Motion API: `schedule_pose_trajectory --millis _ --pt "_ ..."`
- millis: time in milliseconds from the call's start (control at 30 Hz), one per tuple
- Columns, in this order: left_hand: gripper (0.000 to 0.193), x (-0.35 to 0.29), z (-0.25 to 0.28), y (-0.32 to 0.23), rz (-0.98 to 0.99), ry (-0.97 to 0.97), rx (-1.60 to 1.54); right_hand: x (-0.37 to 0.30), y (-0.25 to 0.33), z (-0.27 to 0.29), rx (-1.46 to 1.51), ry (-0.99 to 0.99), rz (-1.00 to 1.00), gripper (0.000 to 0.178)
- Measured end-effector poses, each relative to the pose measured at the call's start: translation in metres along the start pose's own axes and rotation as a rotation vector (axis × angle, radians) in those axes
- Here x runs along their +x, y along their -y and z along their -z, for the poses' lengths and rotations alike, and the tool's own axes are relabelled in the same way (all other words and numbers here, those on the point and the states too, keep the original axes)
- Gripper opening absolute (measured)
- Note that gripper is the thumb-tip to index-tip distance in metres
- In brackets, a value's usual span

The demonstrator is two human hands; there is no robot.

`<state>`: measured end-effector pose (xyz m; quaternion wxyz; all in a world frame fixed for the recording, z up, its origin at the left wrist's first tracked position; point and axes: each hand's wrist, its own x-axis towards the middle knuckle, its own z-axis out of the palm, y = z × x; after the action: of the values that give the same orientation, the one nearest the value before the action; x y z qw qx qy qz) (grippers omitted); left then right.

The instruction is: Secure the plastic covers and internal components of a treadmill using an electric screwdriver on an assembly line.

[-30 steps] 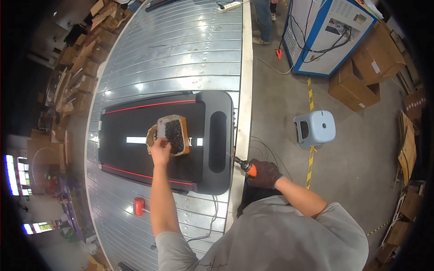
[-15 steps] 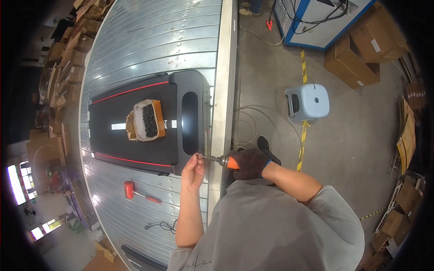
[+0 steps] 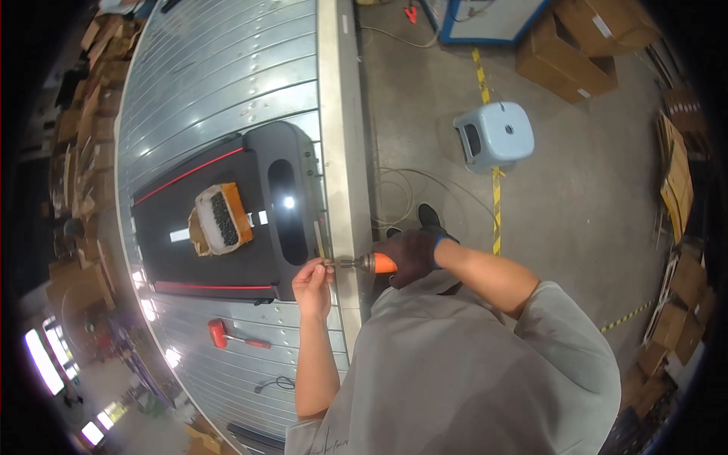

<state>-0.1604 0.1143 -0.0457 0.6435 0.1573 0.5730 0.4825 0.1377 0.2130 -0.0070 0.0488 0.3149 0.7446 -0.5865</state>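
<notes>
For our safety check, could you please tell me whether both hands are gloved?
No, only the right hand wears a dark fabric glove; the left hand is bare.

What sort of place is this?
Likely a factory or workshop assembly area, going by the long silver slatted metal table, the orange handheld power driver with a dark nose, and the yellow-and-black striped floor tape.

Gloved right grip (image 3: 410,256) around an orange driver (image 3: 384,263), left grip (image 3: 312,280) at its tip (image 3: 346,264)
</notes>
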Motion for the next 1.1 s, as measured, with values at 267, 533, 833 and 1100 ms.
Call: schedule_pose_trajectory --millis 267,533,833,1100 --pt "0.031 0.006 0.000 0.092 0.182 -0.189 -0.393 0.026 -0.040 -0.021 0.169 0.280 -0.207 0.047" --pt "0.026 0.043 0.014 0.106 0.275 -0.342 -0.526 0.060 -0.047 -0.054 0.035 0.095 -0.285 0.060" --pt "0.022 0.045 -0.003 0.100 0.286 -0.371 -0.561 0.066 -0.050 -0.050 0.018 0.124 -0.305 0.060" --pt "0.025 0.028 -0.003 0.082 0.393 -0.301 -0.311 0.076 -0.061 -0.063 0.017 0.055 -0.261 0.058"
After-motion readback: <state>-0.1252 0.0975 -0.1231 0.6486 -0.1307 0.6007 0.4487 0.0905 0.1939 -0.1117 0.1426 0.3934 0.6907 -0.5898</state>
